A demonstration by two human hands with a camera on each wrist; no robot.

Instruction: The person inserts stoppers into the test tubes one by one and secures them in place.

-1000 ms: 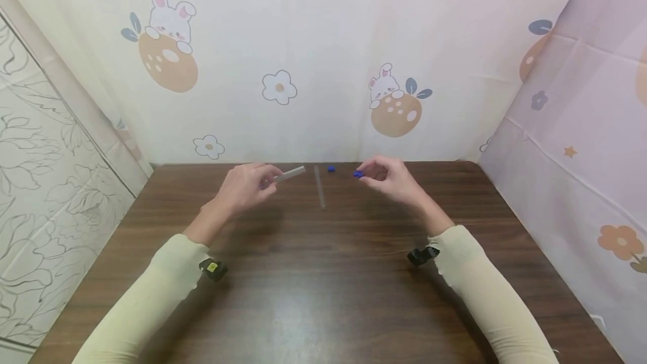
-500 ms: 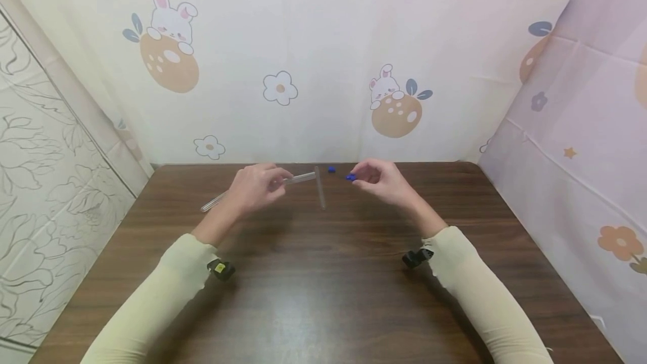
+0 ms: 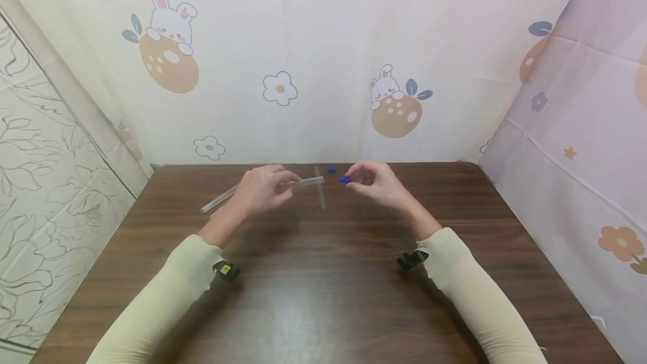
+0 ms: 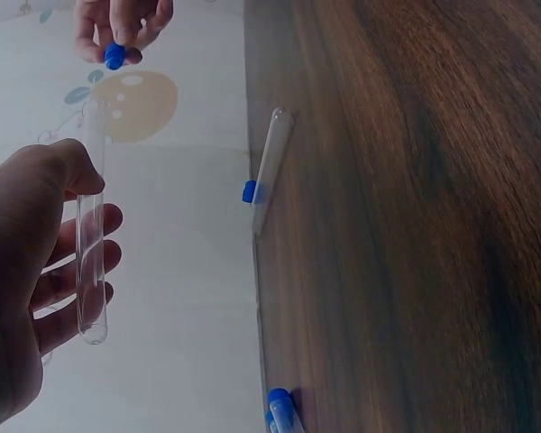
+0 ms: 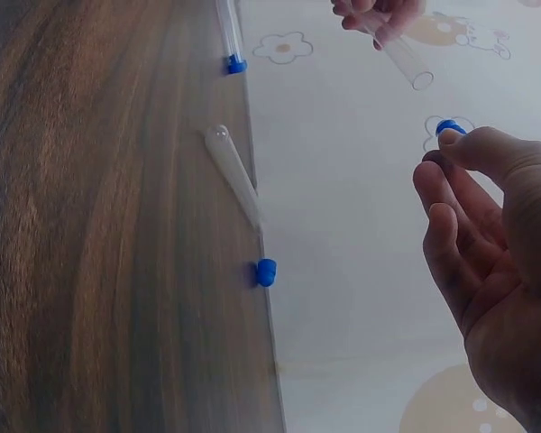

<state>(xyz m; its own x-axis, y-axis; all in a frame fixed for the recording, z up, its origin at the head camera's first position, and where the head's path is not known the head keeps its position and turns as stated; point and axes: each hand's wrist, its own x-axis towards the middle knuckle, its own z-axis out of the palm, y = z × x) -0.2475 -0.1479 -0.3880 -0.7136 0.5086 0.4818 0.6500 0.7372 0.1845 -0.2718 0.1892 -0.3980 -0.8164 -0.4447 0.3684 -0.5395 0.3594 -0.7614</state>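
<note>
My left hand [image 3: 265, 189] holds a clear glass test tube [image 4: 91, 262] between thumb and fingers. Its rounded end shows below the fingers in the left wrist view, and its open mouth points toward my right hand. With thumb and fingertips, my right hand [image 3: 378, 185] pinches a small blue stopper [image 5: 448, 127], a short gap from that mouth. A second test tube [image 5: 234, 176] lies uncapped on the table between the hands; in the head view the held tube crosses over it. Near its far end sits another blue stopper [image 3: 331, 169].
Blue-capped test tubes [image 4: 285, 411] lie on the table to the left, partly hidden behind my left hand in the head view. The brown wooden table [image 3: 303, 274] ends at the back against a printed curtain [image 3: 323, 32].
My left hand has moved right with the test tube, uncovering the tubes lying at left. My right hand has moved left with the blue stopper, narrowing the gap between them.
</note>
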